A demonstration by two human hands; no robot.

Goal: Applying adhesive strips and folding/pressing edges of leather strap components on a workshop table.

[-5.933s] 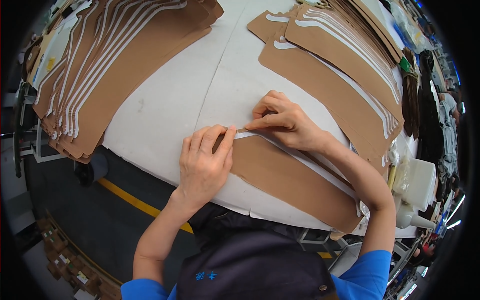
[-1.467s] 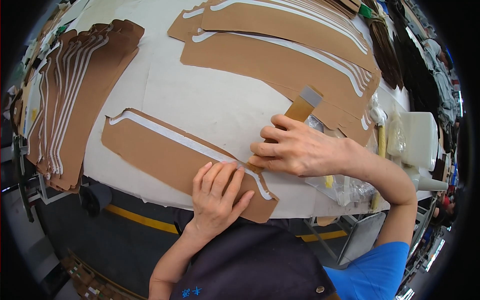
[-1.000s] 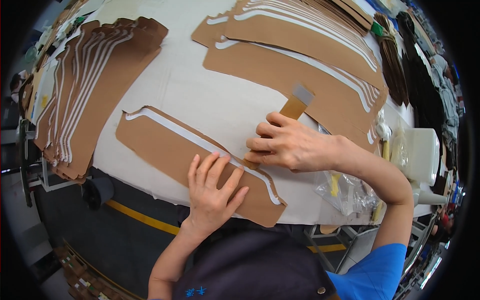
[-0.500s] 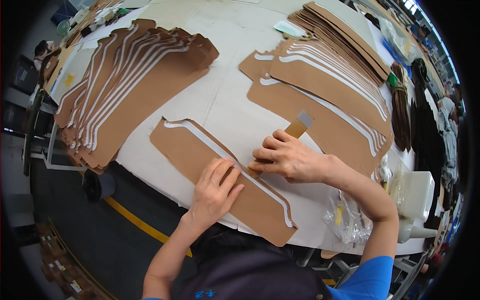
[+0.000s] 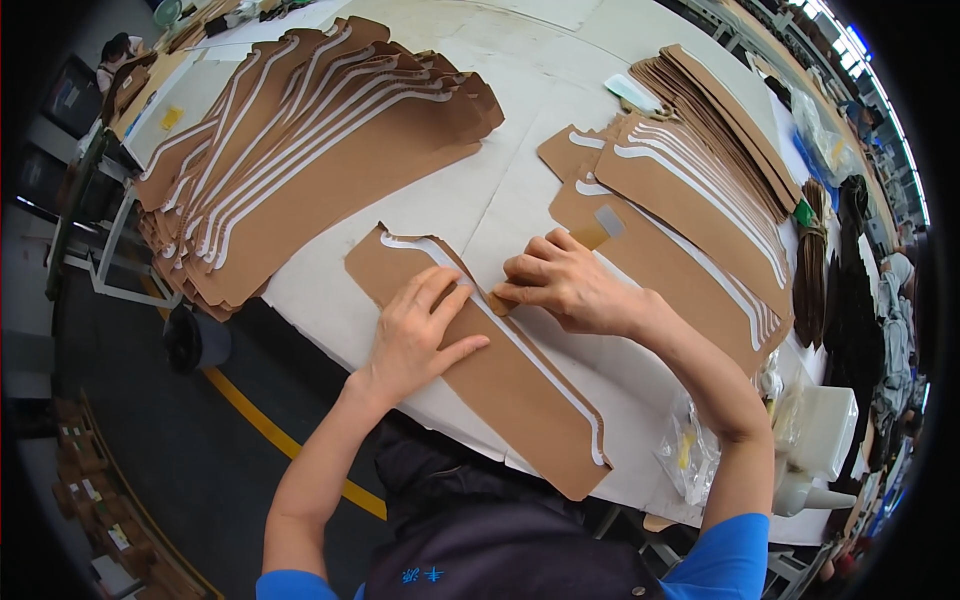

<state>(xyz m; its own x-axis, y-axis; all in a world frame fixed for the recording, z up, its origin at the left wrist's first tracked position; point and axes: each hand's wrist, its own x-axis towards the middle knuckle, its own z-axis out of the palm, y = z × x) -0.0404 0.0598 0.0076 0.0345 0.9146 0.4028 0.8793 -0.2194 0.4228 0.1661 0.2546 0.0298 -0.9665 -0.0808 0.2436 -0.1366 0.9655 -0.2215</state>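
A brown panel [image 5: 520, 400] lies flat on the white tabletop [image 5: 480, 195], close to the near edge and directly in front of the person. Its long axis runs diagonally, one end pointing away and to the left, the other toward the person's body and to the right. A white strip [image 5: 545, 368] follows the longer far side, bending at both ends.

The left grip [image 5: 415, 325] is spread rather than closed, its fingertips resting on the panel near the strip. The right grip [image 5: 570, 283] is closed around a flat amber tool [image 5: 593, 236], whose grey end points away and to the right; its axis crosses the panel's. The tool's lower end sits at the panel's far edge, partly hidden by fingers, so whether it presses there cannot be told.

Fanned brown panels [image 5: 330, 210] lie to the left, another overlapping stack [image 5: 690, 210] to the right, and a clear bag [image 5: 690, 450] near the right forearm.
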